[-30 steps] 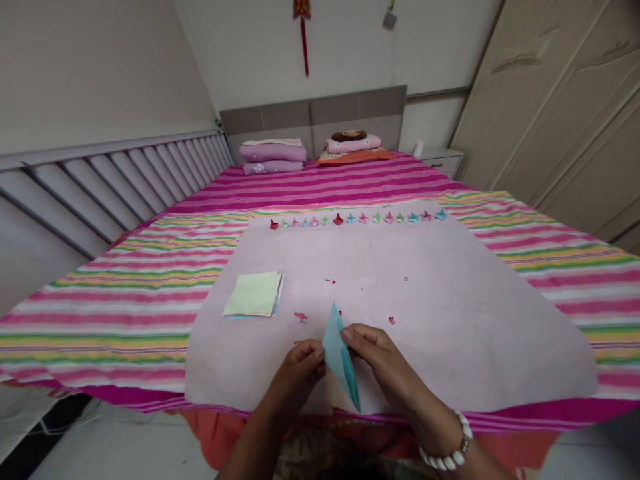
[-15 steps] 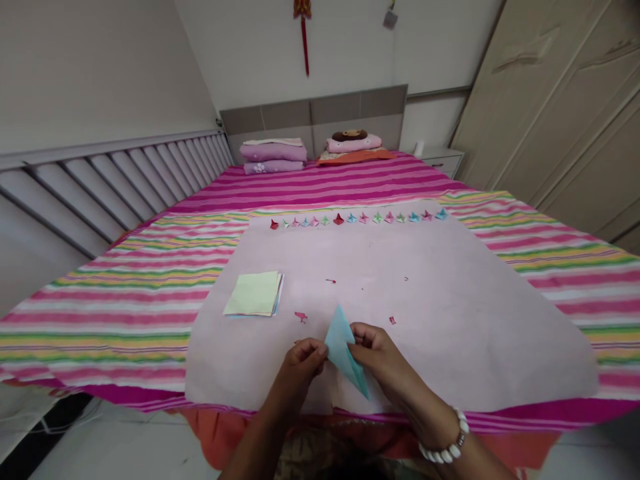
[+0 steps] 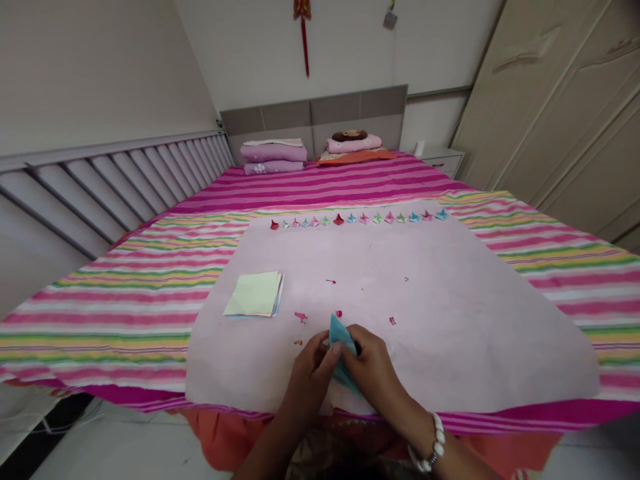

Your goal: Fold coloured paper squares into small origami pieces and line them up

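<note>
Turquoise folded paper (image 3: 341,332) pinched in two hands.
At left, a stack of square papers (image 3: 253,293) lies on the pale sheet (image 3: 475,300); next, a red scrap (image 3: 301,317); then the left hand (image 3: 313,370), clamped on the turquoise paper above the sheet's near part; close beside it, the right hand (image 3: 374,360) grips the paper's right side, a white bracelet (image 3: 440,433) round that wrist.

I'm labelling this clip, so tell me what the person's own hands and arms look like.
The left hand is bare; the right hand has a chunky white bracelet with a small silvery piece. No gloves or sleeves show.
</note>
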`<state>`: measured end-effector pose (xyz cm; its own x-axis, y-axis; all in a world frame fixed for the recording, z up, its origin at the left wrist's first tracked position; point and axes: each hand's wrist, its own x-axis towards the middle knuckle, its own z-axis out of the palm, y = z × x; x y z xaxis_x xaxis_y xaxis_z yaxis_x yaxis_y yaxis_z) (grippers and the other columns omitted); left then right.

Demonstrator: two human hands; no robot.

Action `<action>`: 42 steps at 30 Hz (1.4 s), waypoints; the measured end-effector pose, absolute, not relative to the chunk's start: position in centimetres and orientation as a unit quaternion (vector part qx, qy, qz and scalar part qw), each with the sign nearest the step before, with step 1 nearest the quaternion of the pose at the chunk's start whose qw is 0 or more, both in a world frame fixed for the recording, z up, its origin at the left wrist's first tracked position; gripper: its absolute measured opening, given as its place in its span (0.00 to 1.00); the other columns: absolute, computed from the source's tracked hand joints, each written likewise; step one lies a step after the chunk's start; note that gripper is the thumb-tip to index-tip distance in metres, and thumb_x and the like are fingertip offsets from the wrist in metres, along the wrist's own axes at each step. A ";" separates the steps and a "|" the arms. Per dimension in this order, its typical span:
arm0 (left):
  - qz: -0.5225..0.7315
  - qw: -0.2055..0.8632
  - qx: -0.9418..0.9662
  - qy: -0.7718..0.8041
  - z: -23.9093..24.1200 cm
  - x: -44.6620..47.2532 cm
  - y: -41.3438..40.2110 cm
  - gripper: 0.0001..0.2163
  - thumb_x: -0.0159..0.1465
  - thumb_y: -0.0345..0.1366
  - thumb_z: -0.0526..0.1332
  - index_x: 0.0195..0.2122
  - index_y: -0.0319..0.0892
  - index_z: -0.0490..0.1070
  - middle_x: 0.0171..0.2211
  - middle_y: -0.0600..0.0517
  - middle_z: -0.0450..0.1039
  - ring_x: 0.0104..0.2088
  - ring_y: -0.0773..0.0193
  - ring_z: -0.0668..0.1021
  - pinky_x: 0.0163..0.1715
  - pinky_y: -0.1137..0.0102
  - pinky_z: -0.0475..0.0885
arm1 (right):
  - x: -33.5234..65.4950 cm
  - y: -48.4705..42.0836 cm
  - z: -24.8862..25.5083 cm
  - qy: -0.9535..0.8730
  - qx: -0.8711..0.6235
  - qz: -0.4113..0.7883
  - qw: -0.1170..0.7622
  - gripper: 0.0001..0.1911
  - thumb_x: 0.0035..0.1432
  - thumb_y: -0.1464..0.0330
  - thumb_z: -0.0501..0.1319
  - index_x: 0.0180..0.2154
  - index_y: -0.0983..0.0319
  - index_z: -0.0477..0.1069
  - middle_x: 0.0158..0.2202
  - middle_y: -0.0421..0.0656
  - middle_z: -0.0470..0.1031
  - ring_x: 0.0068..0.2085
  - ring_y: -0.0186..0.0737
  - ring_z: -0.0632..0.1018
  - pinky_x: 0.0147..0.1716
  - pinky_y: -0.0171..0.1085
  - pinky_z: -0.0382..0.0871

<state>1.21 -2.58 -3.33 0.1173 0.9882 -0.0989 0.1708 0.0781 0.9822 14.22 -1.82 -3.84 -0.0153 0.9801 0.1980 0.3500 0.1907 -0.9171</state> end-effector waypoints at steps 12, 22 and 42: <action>0.409 0.504 0.521 0.554 -4.1 0.6 -1.9 0.15 0.53 0.30 0.58 0.40 0.42 0.77 0.33 0.50 0.77 0.32 0.59 0.74 0.31 0.67 0.68 | 14.5 -1.7 -4.2 -0.612 -0.486 0.383 0.493 0.16 0.43 0.80 0.53 0.29 0.58 0.75 0.31 0.41 0.76 0.34 0.41 0.76 0.35 0.37 0.67; 0.386 0.678 0.365 0.509 -3.4 -0.3 -1.5 0.17 0.49 0.31 0.63 0.40 0.41 0.79 0.24 0.53 0.74 0.25 0.68 0.71 0.28 0.72 0.66 | 15.1 -1.2 -4.6 -0.410 -0.464 0.596 0.511 0.07 0.42 0.73 0.61 0.28 0.61 0.76 0.26 0.39 0.77 0.27 0.38 0.74 0.29 0.35 0.66; 0.403 0.759 0.310 0.408 -2.6 -1.0 -1.7 0.08 0.47 0.34 0.73 0.26 0.37 0.77 0.21 0.56 0.72 0.23 0.73 0.70 0.27 0.77 0.63 | 16.1 -0.8 -4.2 -0.415 -0.415 0.648 0.485 0.14 0.41 0.60 0.72 0.23 0.63 0.74 0.18 0.36 0.69 0.21 0.31 0.66 0.24 0.33 0.58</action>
<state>-1.01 -1.73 -2.55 0.3426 0.8637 -0.3698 -0.3584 0.4840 0.7983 16.05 -0.82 -4.23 -0.1845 0.9733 -0.1365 -0.2842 -0.1858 -0.9406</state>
